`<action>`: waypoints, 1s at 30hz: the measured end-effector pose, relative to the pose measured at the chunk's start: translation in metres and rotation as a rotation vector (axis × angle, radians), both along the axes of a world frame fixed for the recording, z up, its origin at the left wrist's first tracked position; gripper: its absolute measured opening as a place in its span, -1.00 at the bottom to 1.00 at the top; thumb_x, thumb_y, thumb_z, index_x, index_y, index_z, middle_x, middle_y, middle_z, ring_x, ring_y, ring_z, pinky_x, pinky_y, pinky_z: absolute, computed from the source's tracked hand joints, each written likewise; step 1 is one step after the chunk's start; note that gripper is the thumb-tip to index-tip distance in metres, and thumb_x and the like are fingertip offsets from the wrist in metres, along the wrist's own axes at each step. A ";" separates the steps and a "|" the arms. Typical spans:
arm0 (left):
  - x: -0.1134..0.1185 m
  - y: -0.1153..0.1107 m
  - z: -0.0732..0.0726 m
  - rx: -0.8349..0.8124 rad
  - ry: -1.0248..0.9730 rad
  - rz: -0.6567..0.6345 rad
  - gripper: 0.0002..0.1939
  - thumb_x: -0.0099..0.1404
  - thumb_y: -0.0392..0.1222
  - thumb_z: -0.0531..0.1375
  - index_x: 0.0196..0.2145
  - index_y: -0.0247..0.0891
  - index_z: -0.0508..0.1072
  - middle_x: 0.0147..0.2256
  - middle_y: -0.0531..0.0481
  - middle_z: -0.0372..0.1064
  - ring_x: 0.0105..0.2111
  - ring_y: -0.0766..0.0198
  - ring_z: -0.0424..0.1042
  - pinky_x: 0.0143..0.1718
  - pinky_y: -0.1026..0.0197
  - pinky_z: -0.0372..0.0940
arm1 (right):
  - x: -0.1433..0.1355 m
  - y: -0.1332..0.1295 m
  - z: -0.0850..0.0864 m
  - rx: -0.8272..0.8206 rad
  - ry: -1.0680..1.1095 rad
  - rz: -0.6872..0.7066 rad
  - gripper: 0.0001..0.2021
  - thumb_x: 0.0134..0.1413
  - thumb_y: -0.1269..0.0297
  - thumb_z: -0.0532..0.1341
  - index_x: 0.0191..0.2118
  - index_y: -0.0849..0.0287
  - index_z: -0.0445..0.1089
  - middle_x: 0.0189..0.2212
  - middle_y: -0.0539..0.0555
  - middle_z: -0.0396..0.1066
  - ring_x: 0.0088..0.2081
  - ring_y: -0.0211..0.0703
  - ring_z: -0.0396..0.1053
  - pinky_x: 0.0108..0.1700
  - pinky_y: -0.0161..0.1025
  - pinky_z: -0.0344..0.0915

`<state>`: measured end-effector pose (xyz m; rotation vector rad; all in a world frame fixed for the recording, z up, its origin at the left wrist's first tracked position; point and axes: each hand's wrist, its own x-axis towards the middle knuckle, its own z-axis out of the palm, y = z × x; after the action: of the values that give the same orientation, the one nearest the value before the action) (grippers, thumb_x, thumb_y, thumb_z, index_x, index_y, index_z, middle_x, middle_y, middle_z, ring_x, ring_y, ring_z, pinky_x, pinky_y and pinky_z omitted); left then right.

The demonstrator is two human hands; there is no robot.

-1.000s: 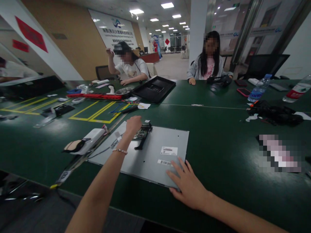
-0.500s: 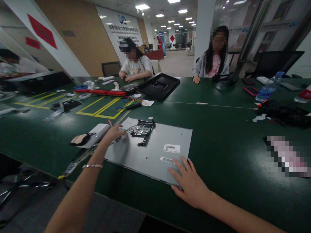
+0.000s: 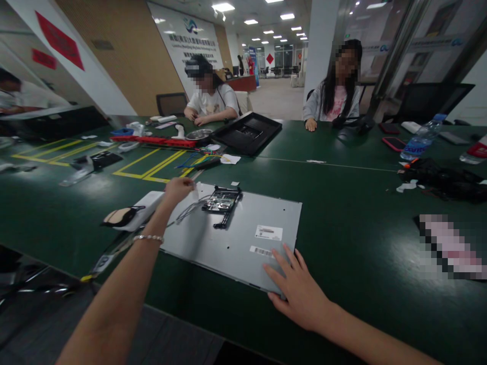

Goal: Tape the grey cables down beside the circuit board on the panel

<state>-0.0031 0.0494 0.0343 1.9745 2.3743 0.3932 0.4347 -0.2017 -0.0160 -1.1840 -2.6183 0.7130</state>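
A grey metal display panel (image 3: pixel 228 243) lies flat on the green table (image 3: pixel 342 213), with white barcode labels near its right side. A small circuit board (image 3: pixel 221 201) in a black bracket sits on the panel's far edge. Thin grey cables (image 3: pixel 189 208) run from the board toward my left hand (image 3: pixel 178 189), which is raised a little over the panel's far left corner with its fingers closed on the cable end. My right hand (image 3: pixel 294 291) rests flat on the panel's near right corner, fingers spread.
A white device with a tan and black object (image 3: pixel 129 217) lies left of the panel. Farther back are yellow tape markings (image 3: pixel 152 170), a red bar (image 3: pixel 152 140) and a black tray (image 3: pixel 247 133). Two people sit across the table. Bottles (image 3: pixel 420 137) and a black bundle (image 3: pixel 437 180) lie at the right.
My left hand left the circuit board, went to the panel's left edge, then rose slightly with the cables trailing from it. My right hand stayed on the corner.
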 end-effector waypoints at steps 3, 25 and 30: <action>0.023 0.034 0.004 0.047 0.067 -0.060 -0.64 0.18 -0.27 0.12 -0.10 -0.46 0.51 -0.15 -0.17 0.50 -0.15 0.19 0.39 -0.08 0.26 0.20 | -0.001 0.000 -0.002 -0.007 0.004 0.003 -0.43 0.28 -0.07 -0.08 0.32 0.00 0.02 0.38 0.18 -0.22 0.36 0.25 -0.42 0.28 0.28 -0.33; 0.026 0.038 -0.036 0.010 0.165 -0.243 -0.47 0.17 -0.27 0.00 0.08 -0.46 0.38 0.08 -0.25 0.34 0.10 0.06 0.30 0.16 0.18 0.12 | -0.002 -0.001 -0.005 -0.008 0.007 0.002 -0.43 0.28 -0.07 -0.07 0.33 -0.02 0.02 0.39 0.13 -0.24 0.36 0.23 -0.40 0.29 0.26 -0.30; 0.016 0.006 -0.042 -0.052 0.140 -0.167 -0.52 0.26 -0.18 -0.04 0.04 -0.45 0.38 0.01 -0.28 0.39 0.03 0.04 0.37 0.08 0.15 0.21 | -0.001 -0.004 -0.004 -0.042 -0.013 0.000 -0.44 0.28 -0.04 -0.05 0.33 -0.02 0.02 0.39 0.11 -0.24 0.36 0.22 -0.41 0.29 0.25 -0.27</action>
<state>0.0125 0.0557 -0.0078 2.2237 2.2452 0.1897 0.4336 -0.2059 -0.0198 -1.2036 -2.6259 0.7672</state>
